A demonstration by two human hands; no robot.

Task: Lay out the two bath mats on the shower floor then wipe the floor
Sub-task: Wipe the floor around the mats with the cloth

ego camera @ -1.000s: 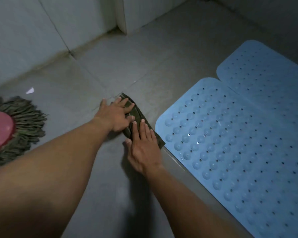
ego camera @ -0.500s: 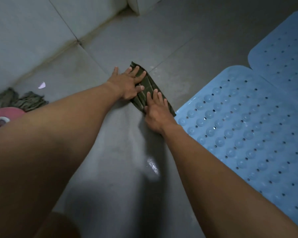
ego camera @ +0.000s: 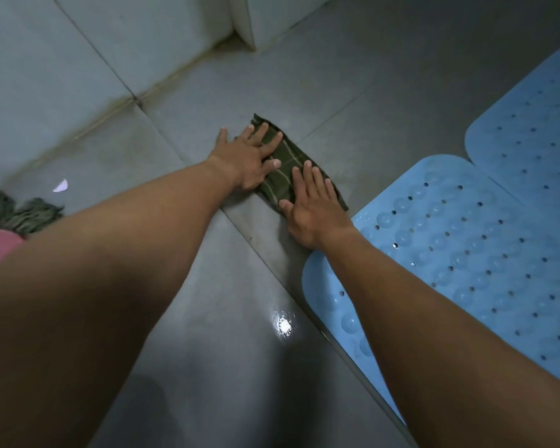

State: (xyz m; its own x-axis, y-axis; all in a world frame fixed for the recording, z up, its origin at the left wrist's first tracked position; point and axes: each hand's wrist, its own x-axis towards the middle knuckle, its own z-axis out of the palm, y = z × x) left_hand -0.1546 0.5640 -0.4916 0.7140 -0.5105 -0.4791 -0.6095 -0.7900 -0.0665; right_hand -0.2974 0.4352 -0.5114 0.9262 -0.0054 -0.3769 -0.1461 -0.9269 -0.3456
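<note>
While a mop [ego camera: 23, 215] lies far left, the left hand [ego camera: 249, 160] presses flat, fingers straight, on the folded green cloth [ego camera: 283, 163] on the floor [ego camera: 207, 350]; the cloth's long axis runs far-left to near-right. The right hand [ego camera: 311, 205], likewise flat, presses its near end, just beside the near bath mat [ego camera: 466, 253].

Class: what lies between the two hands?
In the head view, a bare strip of the green cloth shows between the left hand and the right hand; both press flat on it.
</note>
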